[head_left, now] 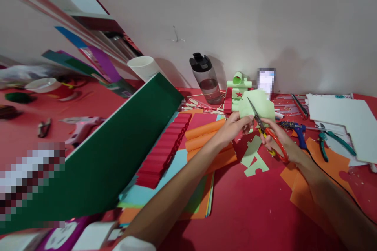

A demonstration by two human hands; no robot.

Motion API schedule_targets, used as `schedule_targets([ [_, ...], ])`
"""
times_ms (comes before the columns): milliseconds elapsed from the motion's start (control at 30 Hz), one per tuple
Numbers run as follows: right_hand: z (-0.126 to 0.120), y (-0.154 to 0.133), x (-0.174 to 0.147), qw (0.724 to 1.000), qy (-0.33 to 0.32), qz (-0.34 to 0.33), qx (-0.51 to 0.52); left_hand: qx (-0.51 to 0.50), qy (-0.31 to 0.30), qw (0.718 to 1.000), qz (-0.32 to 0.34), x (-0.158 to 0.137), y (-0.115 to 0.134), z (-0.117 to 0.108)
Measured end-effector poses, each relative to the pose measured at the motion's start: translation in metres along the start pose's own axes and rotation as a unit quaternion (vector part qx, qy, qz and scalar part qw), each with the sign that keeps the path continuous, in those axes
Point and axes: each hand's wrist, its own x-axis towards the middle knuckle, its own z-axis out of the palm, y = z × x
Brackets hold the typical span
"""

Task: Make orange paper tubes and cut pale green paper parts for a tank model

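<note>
My left hand [235, 126] has its fingers closed on the lower left edge of a light green sheet of paper [263, 106]. In my right hand [276, 131] are scissors [278, 144] with red-orange handles, their dark blades lying across the sheet and pointing up and left. A yellow part shows by the right fingers. Below the hands lie light green paper offcuts [255, 166]. Rolled orange paper tubes [203, 127] rest beside my left forearm. Behind the sheet stands a light green paper piece with a red star [239, 95].
A green board [118, 153] leans at the left, near folded red paper [165, 157]. A water bottle [207, 82] and a phone [266, 80] stand by the wall. At the right are a blue glue gun [299, 129], teal-handled pliers [338, 141] and orange sheets [330, 164].
</note>
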Motion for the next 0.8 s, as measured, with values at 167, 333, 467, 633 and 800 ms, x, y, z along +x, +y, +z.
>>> schedule_targets([
  [167, 0.001, 0.000, 0.000, 1.000, 0.017, -0.007, -0.009, -0.006, 0.006, 1.000, 0.000, 0.000, 0.000, 0.000],
  [333, 0.004, -0.002, 0.001, 0.999, 0.038, 0.000, -0.013, -0.010, 0.018, 1.000, 0.005, 0.000, -0.002, 0.000],
  [467, 0.004, -0.001, 0.001, 0.999, 0.044, -0.004, -0.013, -0.015, 0.041, 0.999, 0.026, 0.003, -0.007, 0.000],
  [633, 0.006, -0.002, 0.000, 0.999, 0.046, -0.002, -0.018, -0.014, 0.079, 0.995, 0.062, 0.008, -0.015, 0.001],
  [800, 0.009, -0.001, 0.000, 0.998, 0.058, -0.008, -0.038, 0.010, 0.087, 0.993, 0.076, 0.008, -0.018, 0.003],
])
